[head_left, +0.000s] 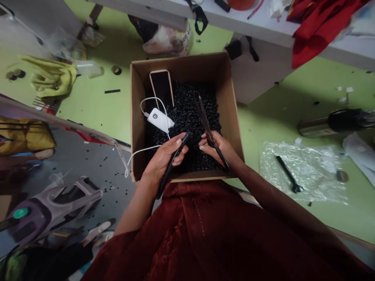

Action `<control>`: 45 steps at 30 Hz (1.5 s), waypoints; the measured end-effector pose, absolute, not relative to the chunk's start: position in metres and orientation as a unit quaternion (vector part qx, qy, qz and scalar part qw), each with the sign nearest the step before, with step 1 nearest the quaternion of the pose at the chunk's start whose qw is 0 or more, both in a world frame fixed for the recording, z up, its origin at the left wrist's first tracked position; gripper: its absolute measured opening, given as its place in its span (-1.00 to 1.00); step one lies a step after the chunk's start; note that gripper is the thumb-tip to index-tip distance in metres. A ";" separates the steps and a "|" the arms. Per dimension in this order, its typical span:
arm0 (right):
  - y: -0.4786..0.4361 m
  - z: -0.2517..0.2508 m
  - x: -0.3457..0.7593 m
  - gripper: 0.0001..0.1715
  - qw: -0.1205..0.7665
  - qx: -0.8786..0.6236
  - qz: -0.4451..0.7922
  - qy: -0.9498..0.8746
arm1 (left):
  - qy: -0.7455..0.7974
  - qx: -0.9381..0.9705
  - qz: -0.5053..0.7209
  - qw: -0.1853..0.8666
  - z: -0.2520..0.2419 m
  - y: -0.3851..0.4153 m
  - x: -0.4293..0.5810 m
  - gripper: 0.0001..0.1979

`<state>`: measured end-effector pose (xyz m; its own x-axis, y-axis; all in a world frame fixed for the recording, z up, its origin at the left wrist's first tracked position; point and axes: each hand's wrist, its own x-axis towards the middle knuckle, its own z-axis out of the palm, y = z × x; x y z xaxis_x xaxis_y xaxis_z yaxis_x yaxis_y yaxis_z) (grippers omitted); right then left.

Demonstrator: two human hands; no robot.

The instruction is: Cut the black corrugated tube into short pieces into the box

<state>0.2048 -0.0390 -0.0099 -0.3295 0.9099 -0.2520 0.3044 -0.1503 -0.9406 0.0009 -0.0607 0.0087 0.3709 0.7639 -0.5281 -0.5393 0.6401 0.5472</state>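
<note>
My left hand [168, 154] is closed around a black ribbed strip [166, 178], whose upper end points toward the box's middle. In my right hand [219, 150] is a dark pair of scissors [205, 121], with its blades pointing away from me over the box. The two hands are apart, both above the near part of an open cardboard box [237, 128]. Small black pieces [193, 113] fill its bottom. A phone [162, 86] leans in the far left corner. In front of it lies a white device [159, 119] with a white cable plugged in.
A clear plastic bag [322, 168] with a black strip [288, 173] on it lies to the right, below a metal flask [316, 127]. Yellow cloth [51, 76] is at left. A white ledge [263, 27] with red cloth [325, 27] runs behind the box.
</note>
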 end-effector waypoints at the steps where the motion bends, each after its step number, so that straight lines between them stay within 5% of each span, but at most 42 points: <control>1: -0.037 -0.008 0.201 -0.57 0.287 -0.498 0.579 -0.578 | 0.398 0.153 0.393 0.815 0.009 -0.062 0.002 -0.39; 8: -0.030 0.007 0.178 -0.57 0.324 -0.451 0.624 -0.550 | 0.407 0.219 0.350 0.815 0.013 -0.065 0.010 -0.25; 21: -0.018 0.010 0.200 -0.60 0.324 -0.497 0.545 -0.592 | 0.563 0.401 0.319 0.648 0.020 -0.081 0.015 -0.68; 27: -0.015 0.009 0.200 -0.63 0.332 -0.514 0.495 -0.616 | 0.542 0.293 0.368 0.696 0.019 -0.072 0.021 -0.73; 39: -0.040 -0.006 0.214 -0.58 0.092 -0.474 0.343 -0.806 | 0.487 0.155 0.459 0.726 0.008 -0.063 0.007 -0.72; 45: -0.034 -0.017 0.219 -0.59 0.080 -0.513 0.333 -0.787 | 0.489 0.136 0.457 0.730 0.007 -0.064 0.008 -0.65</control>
